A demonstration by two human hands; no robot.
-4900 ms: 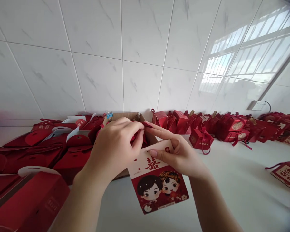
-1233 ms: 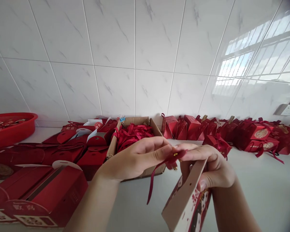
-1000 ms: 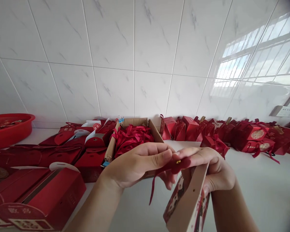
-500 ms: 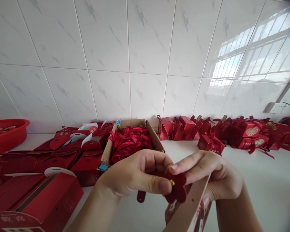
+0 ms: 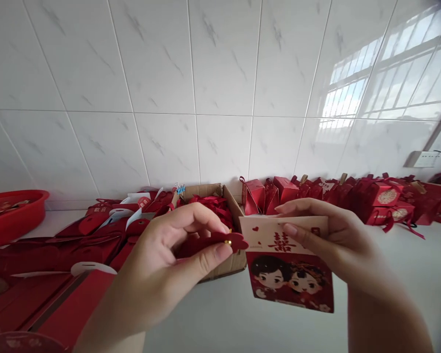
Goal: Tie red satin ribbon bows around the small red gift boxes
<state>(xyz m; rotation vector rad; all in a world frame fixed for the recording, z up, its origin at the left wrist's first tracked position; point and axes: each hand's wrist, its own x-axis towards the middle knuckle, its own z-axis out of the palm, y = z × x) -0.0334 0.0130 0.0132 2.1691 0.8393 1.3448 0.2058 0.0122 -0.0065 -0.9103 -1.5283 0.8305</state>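
My left hand (image 5: 169,260) pinches a dark red strap (image 5: 239,241) between thumb and fingers. A small gold stud (image 5: 228,242) shows at the thumb tip, on the strap's near face. To the right, my right hand (image 5: 327,240) grips the top of a gift box (image 5: 292,274), with the thumb on its front and the fingers behind. The box has a white upper band with red lettering and two cartoon faces on red below. It hangs upright above the table, its left edge close to the strap's rounded end; whether they touch I cannot tell.
Behind my left hand stands a cardboard carton (image 5: 237,208) of red ribbons (image 5: 216,206). Red boxes (image 5: 77,294) lie piled at left, beside a red plastic basin (image 5: 33,211). Several finished-looking red boxes (image 5: 255,196) line the tiled wall (image 5: 161,147) at right.
My hands have moved apart, the left one leftward with the strap. The box has risen and turned so its printed front faces me; before, its edge pointed at me under the strap.
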